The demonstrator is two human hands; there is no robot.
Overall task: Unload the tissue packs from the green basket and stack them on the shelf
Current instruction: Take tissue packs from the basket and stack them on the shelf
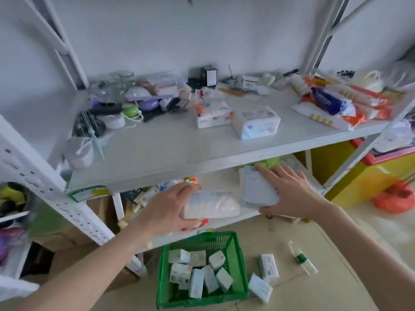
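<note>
— What am I holding right now?

— My left hand (166,209) is gripping a white tissue pack (213,204) at the lower shelf (224,176); my right hand (289,189) is clasping a pale blue pack (258,189) just to its right. I'm judging the best move is sliding both far back, edges flush.

— What's crowding in?

— A colour cube (190,179) is sitting at the far left of that level and something green (267,161) at the far right. The green basket (235,295) is waiting near me on the floor, packs inside, two loose packs (265,277) right of it.
</note>
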